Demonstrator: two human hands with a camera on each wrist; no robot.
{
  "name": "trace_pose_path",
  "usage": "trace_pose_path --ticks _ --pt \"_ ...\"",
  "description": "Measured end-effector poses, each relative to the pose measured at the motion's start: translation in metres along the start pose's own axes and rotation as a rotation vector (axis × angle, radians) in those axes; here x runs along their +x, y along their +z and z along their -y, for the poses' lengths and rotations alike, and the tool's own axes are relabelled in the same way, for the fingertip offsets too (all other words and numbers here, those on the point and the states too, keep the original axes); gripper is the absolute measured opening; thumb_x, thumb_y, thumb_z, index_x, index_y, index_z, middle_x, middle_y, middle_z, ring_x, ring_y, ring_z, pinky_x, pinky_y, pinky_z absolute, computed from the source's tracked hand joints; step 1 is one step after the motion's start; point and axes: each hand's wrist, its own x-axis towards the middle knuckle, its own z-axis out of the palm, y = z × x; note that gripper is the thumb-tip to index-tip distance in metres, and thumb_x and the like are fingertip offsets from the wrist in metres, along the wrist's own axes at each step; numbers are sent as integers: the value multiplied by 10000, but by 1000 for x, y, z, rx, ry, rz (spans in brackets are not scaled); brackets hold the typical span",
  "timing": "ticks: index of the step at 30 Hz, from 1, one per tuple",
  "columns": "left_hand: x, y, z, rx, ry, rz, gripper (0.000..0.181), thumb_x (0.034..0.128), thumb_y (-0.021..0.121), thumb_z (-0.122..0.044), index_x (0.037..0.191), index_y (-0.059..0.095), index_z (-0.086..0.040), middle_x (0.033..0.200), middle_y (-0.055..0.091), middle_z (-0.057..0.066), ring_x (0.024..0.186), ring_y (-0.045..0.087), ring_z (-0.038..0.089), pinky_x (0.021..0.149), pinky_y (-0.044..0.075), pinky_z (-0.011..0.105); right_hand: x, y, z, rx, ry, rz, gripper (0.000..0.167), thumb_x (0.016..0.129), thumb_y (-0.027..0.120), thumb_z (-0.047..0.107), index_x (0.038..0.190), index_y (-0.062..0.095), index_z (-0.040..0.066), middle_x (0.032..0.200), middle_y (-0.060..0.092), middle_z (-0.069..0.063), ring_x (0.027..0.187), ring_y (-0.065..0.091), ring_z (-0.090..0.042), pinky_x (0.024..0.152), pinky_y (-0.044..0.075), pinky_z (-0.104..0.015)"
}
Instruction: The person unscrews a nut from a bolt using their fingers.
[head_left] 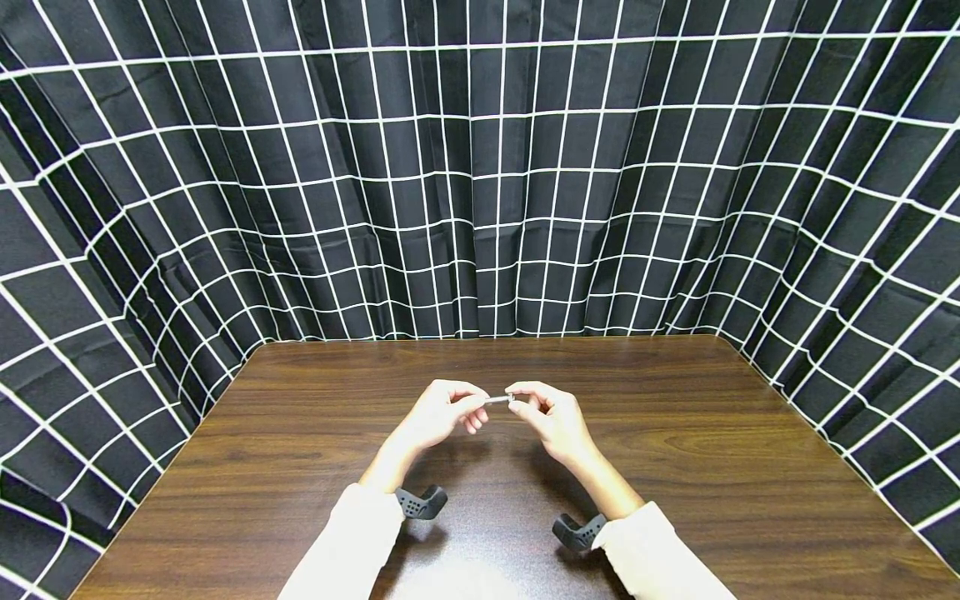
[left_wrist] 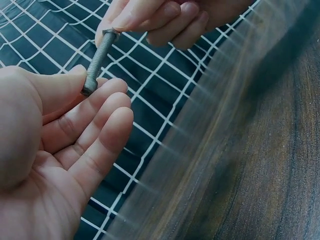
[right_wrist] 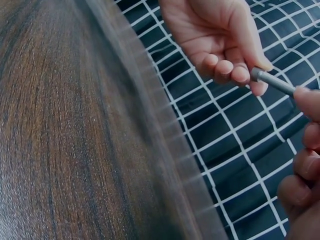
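A grey metal bolt (left_wrist: 99,60) with a threaded shank spans the gap between my two hands, raised over the wooden table (head_left: 480,517). My left hand (head_left: 441,415) pinches its round head between thumb and fingertips, the other fingers loosely bent. At the far end of the shank sits a small nut (left_wrist: 111,33). My right hand (head_left: 557,423) pinches that end between thumb and index finger. In the right wrist view the right fingers (right_wrist: 309,102) partly hide the nut end, while the bolt's head shows at the left fingertips.
A black curtain (head_left: 495,183) with a white grid hangs behind the table and along both sides. Each wrist wears a dark bracket, the left one (head_left: 422,503) and the right one (head_left: 579,532), below light sleeves.
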Motion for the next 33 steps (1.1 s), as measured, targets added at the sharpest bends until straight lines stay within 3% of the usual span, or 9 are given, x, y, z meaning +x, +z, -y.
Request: trace_pose_path --ticks 6,11,16,18,27,33 --pt "0 0 2 10 -1 -11 234 951 578 -27 1056 607 180 785 656 284 597 609 148 653 539 530 0 -2 -2 47 72 29 242 834 693 -46 1068 655 -94 573 431 39 500 335 -9 435 270 -198" --pt "0 1 2 16 11 -11 235 950 584 -42 1038 613 174 754 666 224 591 614 143 643 543 514 1 -1 -1 8 176 40 103 887 654 8 949 692 -65 612 496 111 571 401 -33 530 345 -212" --pt "1 2 6 37 28 0 207 947 583 -44 1016 634 145 738 673 153 592 623 143 607 558 416 2 0 1 -16 245 59 149 926 610 46 844 689 -52 577 457 103 548 371 -41 535 324 -240" --pt "2 2 7 45 27 2 192 946 583 -45 1011 644 126 744 673 155 593 627 144 611 558 424 2 0 1 3 251 64 153 922 610 41 829 669 -64 548 385 80 510 321 -42 497 280 -244" --pt "2 2 10 42 22 -4 202 949 584 -37 1036 640 135 764 677 190 601 631 155 605 560 383 2 -2 -4 71 244 39 77 861 672 1 880 663 -73 562 434 87 517 358 -31 485 288 -214" --pt "2 -1 14 54 73 0 241 948 584 -58 1028 619 167 746 679 160 590 635 135 579 557 333 0 1 -41 38 208 7 145 824 729 34 948 699 -36 562 457 74 527 382 -47 485 299 -227"
